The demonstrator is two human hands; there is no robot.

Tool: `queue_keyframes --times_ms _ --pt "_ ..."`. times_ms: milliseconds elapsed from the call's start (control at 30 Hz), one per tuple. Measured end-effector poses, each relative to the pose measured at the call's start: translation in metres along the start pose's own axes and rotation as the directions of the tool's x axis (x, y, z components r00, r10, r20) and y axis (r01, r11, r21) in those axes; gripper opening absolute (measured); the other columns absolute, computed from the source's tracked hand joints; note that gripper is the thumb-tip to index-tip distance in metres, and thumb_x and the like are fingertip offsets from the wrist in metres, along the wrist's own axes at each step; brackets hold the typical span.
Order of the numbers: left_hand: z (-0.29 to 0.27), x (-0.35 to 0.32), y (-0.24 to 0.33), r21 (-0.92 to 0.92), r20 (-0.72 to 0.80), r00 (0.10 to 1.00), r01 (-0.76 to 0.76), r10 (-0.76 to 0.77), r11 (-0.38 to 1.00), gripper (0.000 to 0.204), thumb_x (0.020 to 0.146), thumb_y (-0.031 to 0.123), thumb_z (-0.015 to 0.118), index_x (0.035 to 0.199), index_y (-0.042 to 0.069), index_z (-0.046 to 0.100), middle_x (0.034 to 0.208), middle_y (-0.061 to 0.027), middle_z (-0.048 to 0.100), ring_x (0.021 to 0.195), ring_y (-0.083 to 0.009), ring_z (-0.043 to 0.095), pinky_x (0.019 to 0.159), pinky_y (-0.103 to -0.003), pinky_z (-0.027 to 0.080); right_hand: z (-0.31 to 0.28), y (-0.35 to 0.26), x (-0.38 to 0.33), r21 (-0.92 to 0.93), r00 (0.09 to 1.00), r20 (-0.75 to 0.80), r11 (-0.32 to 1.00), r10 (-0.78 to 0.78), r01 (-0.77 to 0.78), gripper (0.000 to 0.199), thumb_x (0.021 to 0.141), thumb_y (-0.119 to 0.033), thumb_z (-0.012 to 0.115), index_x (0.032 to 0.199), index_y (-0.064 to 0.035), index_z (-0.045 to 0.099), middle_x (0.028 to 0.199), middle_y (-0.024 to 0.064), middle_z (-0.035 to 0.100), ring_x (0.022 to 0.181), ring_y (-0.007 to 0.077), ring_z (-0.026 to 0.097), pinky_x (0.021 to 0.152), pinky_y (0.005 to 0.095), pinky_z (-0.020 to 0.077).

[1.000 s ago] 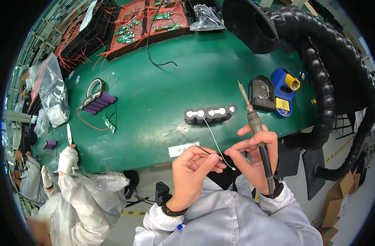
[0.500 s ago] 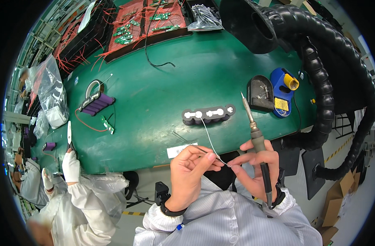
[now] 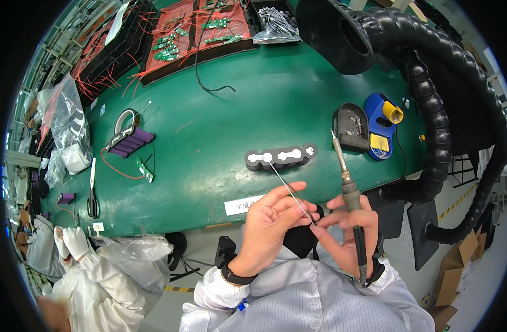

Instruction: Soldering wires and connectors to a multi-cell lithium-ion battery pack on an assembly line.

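A dark battery pack (image 3: 284,157) with white-topped contacts lies on the green table in front of me. From one contact a thin white wire (image 3: 287,187) runs toward me into my fingers. My left hand (image 3: 275,227) is closed around the wire's lower stretch, index finger partly extended; a thin dark strand shows beside it. My right hand (image 3: 347,235) pinches at the wire's near end with thumb and fingertips. That same hand also carries a soldering iron (image 3: 350,196), tip pointing up and away from me. What lies between the fingertips is partly hidden.
A black tip-cleaning holder (image 3: 351,128) and blue iron stand (image 3: 379,124) are right of the pack, near black extraction hoses (image 3: 430,110). To the left lie a purple battery pack (image 3: 130,141), a tape roll (image 3: 126,120) and scissors (image 3: 93,196). A co-worker's gloved hands (image 3: 71,243) are lower left.
My left hand has shifted slightly right and turned, its index finger now along the wire. The wire is pulled straighter. The co-worker has let go of the scissors and drawn the hand back.
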State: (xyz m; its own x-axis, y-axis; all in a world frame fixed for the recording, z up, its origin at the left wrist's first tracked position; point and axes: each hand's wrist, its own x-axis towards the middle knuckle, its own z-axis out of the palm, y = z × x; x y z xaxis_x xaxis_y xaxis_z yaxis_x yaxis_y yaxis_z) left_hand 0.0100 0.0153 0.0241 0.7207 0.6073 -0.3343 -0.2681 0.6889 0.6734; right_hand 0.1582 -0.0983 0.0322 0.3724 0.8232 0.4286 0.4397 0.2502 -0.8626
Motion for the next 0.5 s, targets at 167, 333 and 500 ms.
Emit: queue_keyframes --times_ms 167,333,500 --pt "-0.0056 0.0022 -0.0026 -0.060 0.058 0.998 0.017 -0.013 0.998 0.031 0.106 0.010 0.064 0.134 -0.002 0.059 0.113 -0.0157 0.075 0.101 -0.0228 0.076 0.087 -0.031 0.063 0.0015 0.0009 -0.0026 -0.055 0.998 -0.029 0.997 -0.064 0.062 0.050 0.077 0.010 0.086 0.106 -0.0092 0.050 0.094 0.0183 0.075 0.100 0.0251 0.073 0.076 0.0328 0.0571" --pt "-0.0065 0.0002 -0.0040 -0.007 -0.008 0.998 -0.068 0.068 0.998 0.024 0.107 0.012 0.062 0.125 -0.003 0.063 0.106 -0.0131 0.075 0.096 -0.0206 0.075 0.086 -0.031 0.061 0.0057 0.0012 -0.0021 -0.038 0.998 -0.051 0.999 -0.026 0.024 0.050 0.076 0.011 0.086 0.106 -0.0097 0.051 0.104 0.0205 0.073 0.097 0.0243 0.074 0.078 0.0337 0.0584" --pt "-0.0016 -0.0010 0.0021 0.130 -0.043 0.983 -0.169 0.176 0.977 0.024 0.105 0.009 0.063 0.125 -0.004 0.064 0.100 -0.0110 0.074 0.089 -0.0182 0.073 0.080 -0.029 0.059 0.0096 0.0022 -0.0021 -0.080 0.995 -0.071 0.995 -0.072 0.067 0.049 0.077 0.010 0.086 0.107 -0.0094 0.051 0.103 0.0202 0.073 0.093 0.0241 0.075 0.078 0.0338 0.0593"
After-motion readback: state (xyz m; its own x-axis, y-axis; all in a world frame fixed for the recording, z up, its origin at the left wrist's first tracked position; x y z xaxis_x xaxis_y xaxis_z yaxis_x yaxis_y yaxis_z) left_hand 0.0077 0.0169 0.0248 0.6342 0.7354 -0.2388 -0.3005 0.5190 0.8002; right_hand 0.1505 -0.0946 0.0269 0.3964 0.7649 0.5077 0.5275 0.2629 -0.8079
